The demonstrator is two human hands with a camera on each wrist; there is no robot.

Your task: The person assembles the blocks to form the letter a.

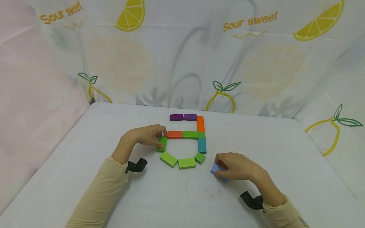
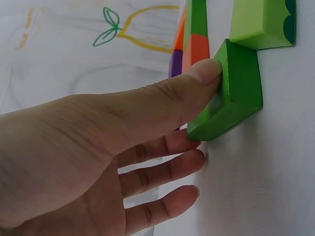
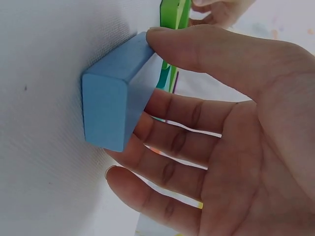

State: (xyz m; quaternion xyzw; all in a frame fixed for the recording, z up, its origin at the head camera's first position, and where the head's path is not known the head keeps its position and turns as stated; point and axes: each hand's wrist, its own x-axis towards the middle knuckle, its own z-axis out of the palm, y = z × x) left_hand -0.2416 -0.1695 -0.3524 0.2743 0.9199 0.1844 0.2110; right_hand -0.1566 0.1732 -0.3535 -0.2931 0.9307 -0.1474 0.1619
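My left hand [image 1: 146, 136] pinches a green block [image 2: 241, 81] between thumb and index finger, the other fingers spread beside it in the left wrist view. That block lies flat at the left side of a ring of coloured blocks. Its front end is close to a light green block [image 1: 168, 159], and a red-orange block [image 1: 175, 135] sits by its back end. To the right of the ring, my right hand [image 1: 238, 166] holds a light blue block [image 3: 105, 110] on the table, thumb on one side and fingers on the other. The hand partly covers this block in the head view.
The ring continues with a green block [image 1: 190, 135], a teal block [image 1: 201, 146], a small green block [image 1: 200, 157] and a light green block [image 1: 186, 163]. An orange block [image 1: 201, 123] and two purple blocks [image 1: 190, 117] extend behind it. A printed cloth backdrop [image 1: 182, 63] borders the white table [image 1: 71, 164].
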